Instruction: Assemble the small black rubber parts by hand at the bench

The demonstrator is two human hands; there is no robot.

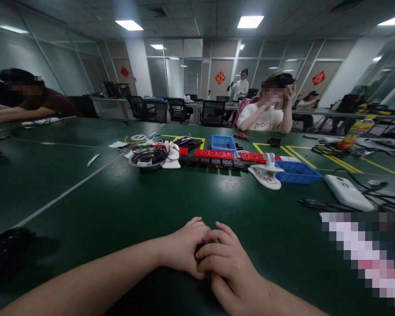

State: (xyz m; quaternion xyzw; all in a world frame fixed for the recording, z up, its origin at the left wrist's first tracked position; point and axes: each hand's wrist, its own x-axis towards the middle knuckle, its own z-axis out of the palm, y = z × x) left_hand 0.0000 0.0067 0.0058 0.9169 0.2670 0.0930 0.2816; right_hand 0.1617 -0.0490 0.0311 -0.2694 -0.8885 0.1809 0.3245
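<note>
My left hand (186,246) and my right hand (232,259) meet low in the middle of the head view, just above the near part of the green table (145,197). Both are closed, with the fingers of the right curled over those of the left. Between them shows a sliver of a small black object (199,250); the hands cover most of it, so its kind cannot be made out.
Across the table stand a metal bowl (146,164) with cables, red-and-black socket strips (213,153), white clip stands (266,173) and blue bins (298,172). A wrench (92,160) lies left; a white box (349,193) and drink bottle (355,131) stand right. A person (266,107) sits opposite.
</note>
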